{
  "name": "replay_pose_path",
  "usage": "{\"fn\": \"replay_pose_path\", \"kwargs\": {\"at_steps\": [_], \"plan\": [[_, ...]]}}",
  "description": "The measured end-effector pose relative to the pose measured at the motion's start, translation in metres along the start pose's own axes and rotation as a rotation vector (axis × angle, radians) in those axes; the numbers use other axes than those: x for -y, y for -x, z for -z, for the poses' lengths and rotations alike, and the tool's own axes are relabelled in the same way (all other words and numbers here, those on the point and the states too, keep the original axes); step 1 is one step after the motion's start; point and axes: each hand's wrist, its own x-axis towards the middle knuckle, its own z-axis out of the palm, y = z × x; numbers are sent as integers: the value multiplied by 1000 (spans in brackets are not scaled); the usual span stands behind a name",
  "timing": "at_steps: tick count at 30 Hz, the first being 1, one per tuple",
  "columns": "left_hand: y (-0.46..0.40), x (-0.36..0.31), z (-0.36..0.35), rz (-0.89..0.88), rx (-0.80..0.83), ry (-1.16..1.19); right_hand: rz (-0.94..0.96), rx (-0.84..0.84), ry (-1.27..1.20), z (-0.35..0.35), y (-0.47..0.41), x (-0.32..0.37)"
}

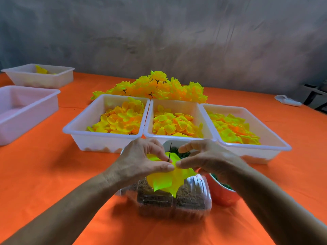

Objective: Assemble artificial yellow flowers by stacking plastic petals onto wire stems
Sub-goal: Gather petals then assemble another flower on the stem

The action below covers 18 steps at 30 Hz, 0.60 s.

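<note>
A: Threading petals at an orange-covered table (53,174), the left hand (141,161) and right hand (208,160) are both pinching a yellow petal layer (166,181) on a dark wire stem (169,152), held over a clear container of brown granules (175,204)

B: What is making this step go well?

A: Judging from here, keeping the stem upright and sliding the layer squarely along it, while three petal trays (106,142) and a heap of finished flowers (155,87) are waiting behind
</note>
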Motion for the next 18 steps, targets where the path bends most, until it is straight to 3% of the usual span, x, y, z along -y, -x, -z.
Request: {"fn": "replay_pose_path", "kwargs": {"at_steps": [3, 6, 12, 18], "plan": [[-1, 4, -2, 21, -14, 48, 81, -281, 81, 47, -26, -12], [-4, 6, -2, 37, 16, 63, -9, -600, 421, 98, -67, -42], [-11, 9, -1, 44, 42, 44, -210, -438, 788, 132, -128, -94], [-12, 9, 0, 55, 62, 31, -257, -374, 897, 129, -153, -105]]}}
